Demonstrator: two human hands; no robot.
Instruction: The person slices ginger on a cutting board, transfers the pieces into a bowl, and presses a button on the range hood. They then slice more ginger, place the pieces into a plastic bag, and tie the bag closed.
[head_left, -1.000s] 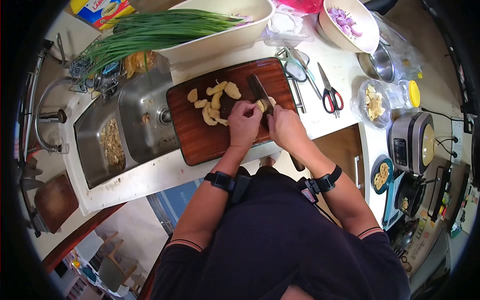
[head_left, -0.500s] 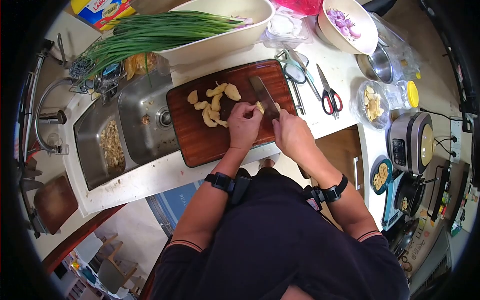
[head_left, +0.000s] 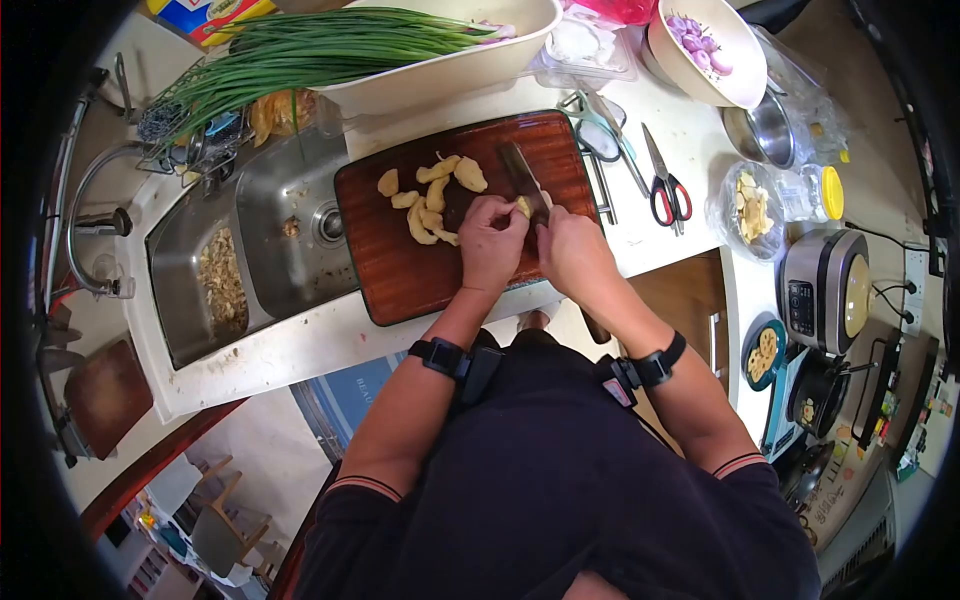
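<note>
Peeled pale-yellow ginger pieces (head_left: 428, 215) lie in a loose group on the left half of a dark red-brown cutting board (head_left: 400, 285). My left hand (head_left: 492, 245) pinches a small ginger piece (head_left: 522, 206) between thumb and fingers, near the board's middle. Close to those fingertips stands the blade of a kitchen knife (head_left: 521, 172). My right hand (head_left: 578, 255) is wrapped round its handle, which is mostly hidden under the palm. A bit of pale ginger shows just beyond the blade, partly covered by the knife and hand.
A double sink (head_left: 285, 240) with peelings is on the left. Spring onions (head_left: 330, 50) lie across a cream tub (head_left: 430, 80) behind the board. Scissors (head_left: 668, 195), a bowl of shallots (head_left: 715, 70), a bag of ginger (head_left: 750, 205) and a cooker (head_left: 820, 290) stand to the right.
My right hand and the knife have shifted slightly left and away from me, closer to my left fingertips. My left hand keeps its pinch. The whole view has shifted a little.
</note>
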